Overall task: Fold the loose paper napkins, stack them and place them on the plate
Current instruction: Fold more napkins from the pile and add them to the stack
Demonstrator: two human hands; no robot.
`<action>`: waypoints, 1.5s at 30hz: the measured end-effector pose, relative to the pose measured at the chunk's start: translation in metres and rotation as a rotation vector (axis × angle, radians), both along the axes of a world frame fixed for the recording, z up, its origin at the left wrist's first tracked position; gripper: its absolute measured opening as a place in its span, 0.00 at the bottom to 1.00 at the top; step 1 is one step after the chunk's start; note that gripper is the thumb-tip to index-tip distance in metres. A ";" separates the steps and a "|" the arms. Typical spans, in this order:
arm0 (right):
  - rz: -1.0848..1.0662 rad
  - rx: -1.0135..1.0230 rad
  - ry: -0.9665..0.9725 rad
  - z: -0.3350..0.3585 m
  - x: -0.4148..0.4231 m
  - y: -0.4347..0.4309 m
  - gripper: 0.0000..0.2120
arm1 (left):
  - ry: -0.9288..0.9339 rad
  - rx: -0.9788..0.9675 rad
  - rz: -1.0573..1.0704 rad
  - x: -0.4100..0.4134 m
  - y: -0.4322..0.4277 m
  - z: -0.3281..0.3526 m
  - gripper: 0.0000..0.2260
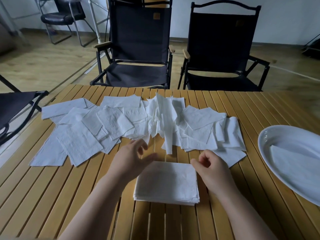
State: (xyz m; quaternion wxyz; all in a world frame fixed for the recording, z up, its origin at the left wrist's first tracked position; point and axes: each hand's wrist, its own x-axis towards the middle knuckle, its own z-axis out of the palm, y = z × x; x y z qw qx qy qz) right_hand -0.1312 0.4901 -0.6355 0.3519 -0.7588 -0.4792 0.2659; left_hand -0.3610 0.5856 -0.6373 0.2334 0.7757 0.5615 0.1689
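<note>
Between left hand (136, 156) and right hand (210, 168), just below the thumbs: folded napkin stack (166, 184). Both with fingers loosely curled, gripping nothing. Beyond the fingertips, loose napkins (79, 142); right of the right hand, plate (280, 135).

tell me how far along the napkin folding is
Done: a squared stack of folded napkins lies on the slatted table, and the white plate already holds a napkin. In hand: left hand and right hand are at the stack's far corners, fingers loosely curled, gripping nothing. Left: the wide spread of loose napkins behind awaits folding, and the stack is not yet on the plate.
</note>
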 end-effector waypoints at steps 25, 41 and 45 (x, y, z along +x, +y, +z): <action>0.024 0.084 0.069 -0.012 -0.004 0.005 0.12 | -0.570 -0.206 -0.116 0.015 -0.009 0.007 0.07; 0.301 0.181 0.216 0.001 -0.012 -0.001 0.07 | -1.315 -0.680 -0.097 -0.005 0.000 0.019 0.06; 0.232 0.223 0.214 -0.001 -0.011 0.000 0.04 | -1.306 -0.677 -0.090 -0.006 0.000 0.017 0.09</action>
